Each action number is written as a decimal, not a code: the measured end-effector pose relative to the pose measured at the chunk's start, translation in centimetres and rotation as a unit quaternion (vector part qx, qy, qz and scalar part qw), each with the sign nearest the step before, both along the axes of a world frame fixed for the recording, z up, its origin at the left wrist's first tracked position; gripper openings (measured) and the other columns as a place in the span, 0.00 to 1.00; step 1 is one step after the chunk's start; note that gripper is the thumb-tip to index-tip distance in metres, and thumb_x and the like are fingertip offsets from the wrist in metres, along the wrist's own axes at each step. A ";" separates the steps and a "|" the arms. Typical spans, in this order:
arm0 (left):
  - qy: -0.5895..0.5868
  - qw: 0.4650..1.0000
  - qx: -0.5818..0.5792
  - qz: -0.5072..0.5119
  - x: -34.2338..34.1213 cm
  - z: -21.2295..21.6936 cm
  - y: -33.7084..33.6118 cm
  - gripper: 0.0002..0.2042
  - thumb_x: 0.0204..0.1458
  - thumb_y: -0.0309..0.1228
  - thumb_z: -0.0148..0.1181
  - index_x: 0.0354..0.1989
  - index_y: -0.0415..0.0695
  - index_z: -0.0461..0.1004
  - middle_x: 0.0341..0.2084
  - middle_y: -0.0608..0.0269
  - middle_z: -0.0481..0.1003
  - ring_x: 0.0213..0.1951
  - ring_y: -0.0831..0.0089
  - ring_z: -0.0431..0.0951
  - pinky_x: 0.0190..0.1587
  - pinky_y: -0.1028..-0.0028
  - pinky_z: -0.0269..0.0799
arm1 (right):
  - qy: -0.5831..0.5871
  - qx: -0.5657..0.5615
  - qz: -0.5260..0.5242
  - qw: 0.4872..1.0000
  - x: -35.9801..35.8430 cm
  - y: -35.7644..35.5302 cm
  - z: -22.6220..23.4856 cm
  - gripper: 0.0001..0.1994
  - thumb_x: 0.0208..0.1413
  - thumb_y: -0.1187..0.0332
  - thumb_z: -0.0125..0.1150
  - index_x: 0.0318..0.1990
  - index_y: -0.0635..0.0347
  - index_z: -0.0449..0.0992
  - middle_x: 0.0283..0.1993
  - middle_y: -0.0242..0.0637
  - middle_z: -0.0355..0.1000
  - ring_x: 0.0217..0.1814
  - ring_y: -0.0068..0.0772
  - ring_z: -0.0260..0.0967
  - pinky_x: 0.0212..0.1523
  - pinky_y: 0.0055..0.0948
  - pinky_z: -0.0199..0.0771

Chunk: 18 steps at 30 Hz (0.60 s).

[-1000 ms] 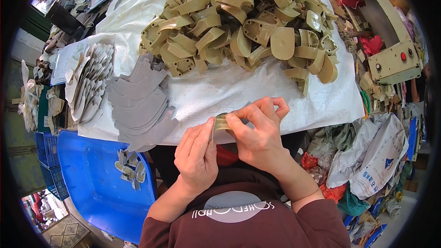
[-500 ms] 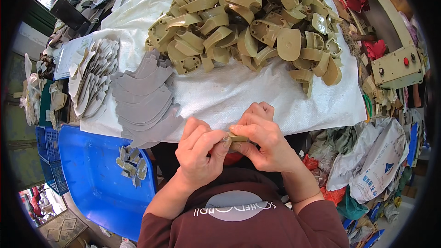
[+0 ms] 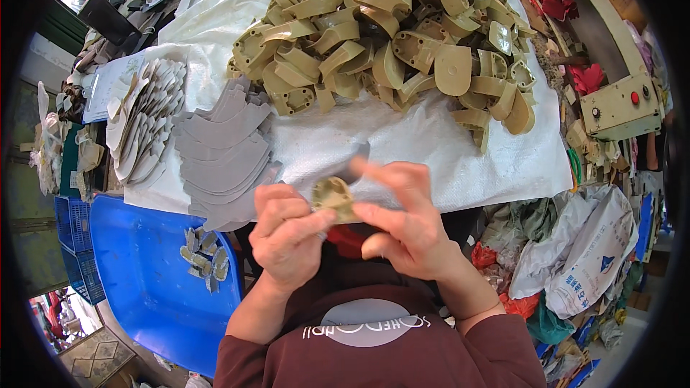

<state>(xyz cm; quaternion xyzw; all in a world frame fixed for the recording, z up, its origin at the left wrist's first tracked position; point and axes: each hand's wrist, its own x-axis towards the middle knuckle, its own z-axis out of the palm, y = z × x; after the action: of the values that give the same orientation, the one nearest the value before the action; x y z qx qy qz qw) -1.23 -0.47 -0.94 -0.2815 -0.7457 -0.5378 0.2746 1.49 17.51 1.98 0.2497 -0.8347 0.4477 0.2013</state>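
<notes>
An olive-tan shoe heel (image 3: 333, 200), with small holes in its face, is pinched in my left hand (image 3: 287, 233). My right hand (image 3: 406, 219) is beside it, partly blurred, its fingers spread apart. One right fingertip touches the heel's side; the index finger is next to a grey strip (image 3: 361, 152) rising behind the heel. Whether that strip is fixed to the heel I cannot tell. Grey curved cut pieces (image 3: 224, 147) lie fanned in an overlapping stack left of my hands. A large heap of similar heels (image 3: 388, 65) covers the far part of the white sheet (image 3: 496, 172).
Left of the grey stack is a pile of pale cut pieces (image 3: 147, 122). A blue basin (image 3: 158, 266) at lower left holds several wrapped heels (image 3: 208, 255). At right stand a control box (image 3: 624, 106) with a red button and filled plastic bags (image 3: 593, 251).
The heel has turned to show its holed face and shifted left. My right hand has loosened its pinch and spread its fingers; my left hand has moved slightly left.
</notes>
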 end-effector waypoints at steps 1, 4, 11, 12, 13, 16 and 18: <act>-0.019 1.000 -0.003 0.016 -0.1 -0.1 -0.5 0.12 0.28 0.19 0.69 0.24 0.47 0.78 0.21 0.70 0.65 0.29 0.69 0.66 0.32 0.73 0.61 | 0.009 0.001 -0.006 1.000 0.2 0.1 0.6 0.20 0.43 0.62 0.68 0.44 0.58 0.72 0.46 0.40 0.71 0.42 0.42 0.65 0.48 0.40 0.61; -0.038 0.999 0.028 -0.006 0.0 0.9 -0.8 0.12 0.29 0.19 0.70 0.23 0.48 0.77 0.21 0.69 0.64 0.30 0.68 0.65 0.32 0.73 0.61 | -0.184 -0.162 0.027 0.969 1.6 0.4 -1.1 0.16 0.54 0.61 0.62 0.44 0.61 0.70 0.47 0.42 0.71 0.45 0.35 0.66 0.46 0.36 0.67; -0.091 0.977 0.112 -0.154 1.6 1.1 1.0 0.15 0.33 0.16 0.68 0.30 0.44 0.74 0.28 0.63 0.71 0.35 0.62 0.73 0.41 0.67 0.67 | -0.391 -0.586 0.031 0.709 2.1 -1.0 -1.9 0.14 0.66 0.61 0.43 0.46 0.66 0.64 0.48 0.45 0.71 0.48 0.32 0.71 0.49 0.31 0.72; -0.104 0.973 0.097 -0.184 1.7 0.8 0.8 0.15 0.33 0.15 0.68 0.31 0.43 0.74 0.29 0.62 0.72 0.36 0.62 0.74 0.42 0.66 0.67 | -0.393 -0.576 0.040 0.716 2.3 -0.8 -1.8 0.14 0.66 0.62 0.42 0.45 0.66 0.64 0.50 0.47 0.70 0.50 0.33 0.70 0.51 0.32 0.71; -0.056 0.983 0.049 -0.168 1.6 0.6 0.6 0.17 0.30 0.16 0.66 0.32 0.43 0.73 0.31 0.61 0.73 0.35 0.63 0.77 0.39 0.68 0.66 | -0.394 -0.567 0.049 0.722 2.5 -0.4 -1.7 0.13 0.67 0.63 0.41 0.45 0.67 0.64 0.52 0.50 0.69 0.52 0.35 0.70 0.52 0.34 0.70; 0.018 0.992 -0.085 -0.090 1.4 1.3 0.8 0.16 0.28 0.19 0.65 0.30 0.44 0.73 0.30 0.64 0.73 0.34 0.65 0.76 0.33 0.71 0.63 | -0.363 -0.547 0.066 0.752 3.1 -0.4 -1.8 0.13 0.67 0.66 0.38 0.46 0.69 0.63 0.56 0.56 0.66 0.56 0.38 0.68 0.56 0.36 0.68; 0.060 0.988 -0.134 -0.051 1.2 1.0 1.2 0.13 0.30 0.24 0.64 0.30 0.46 0.73 0.30 0.66 0.72 0.31 0.68 0.75 0.30 0.73 0.58 | -0.347 -0.529 0.064 0.772 3.4 -0.7 -1.8 0.13 0.67 0.68 0.37 0.47 0.70 0.64 0.57 0.58 0.65 0.57 0.40 0.67 0.57 0.36 0.68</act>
<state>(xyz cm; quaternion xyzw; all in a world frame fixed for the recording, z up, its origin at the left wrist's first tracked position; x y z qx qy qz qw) -0.03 0.75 0.09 -0.3848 -0.7780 -0.4287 0.2507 4.86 16.83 0.15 -0.0158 -0.4612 0.8866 -0.0308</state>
